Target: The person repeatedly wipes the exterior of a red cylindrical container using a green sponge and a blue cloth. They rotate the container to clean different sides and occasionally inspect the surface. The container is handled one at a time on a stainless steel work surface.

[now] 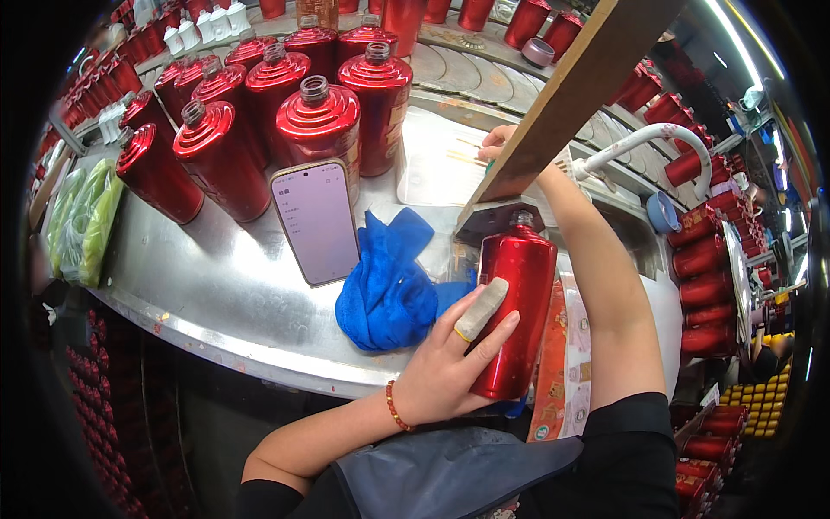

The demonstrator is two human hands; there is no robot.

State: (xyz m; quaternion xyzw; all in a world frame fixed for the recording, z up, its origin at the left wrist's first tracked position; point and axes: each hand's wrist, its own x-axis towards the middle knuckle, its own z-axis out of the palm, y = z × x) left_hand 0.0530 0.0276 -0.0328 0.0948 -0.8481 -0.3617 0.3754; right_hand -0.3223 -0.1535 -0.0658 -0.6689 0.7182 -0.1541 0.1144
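Note:
My left hand (451, 361) grips a glossy red bottle (520, 294) that lies tilted, neck pointing away, against a metal bracket (493, 221). One finger wears a grey tape wrap. My right hand (497, 141) reaches far forward onto the steel table (199, 277), fingers near thin pale sticks (462, 156); a slanted wooden beam (571, 91) covers most of it, so whether it holds anything is unclear. A blue cloth (389, 281) lies bunched just left of the held bottle.
Several red bottles (320, 121) stand clustered at the back left. A phone (316, 221) leans against them, screen lit. Green packets (86, 216) lie at the left edge. More red bottles (705, 259) are stacked at right, beside a roll of printed labels (553, 372).

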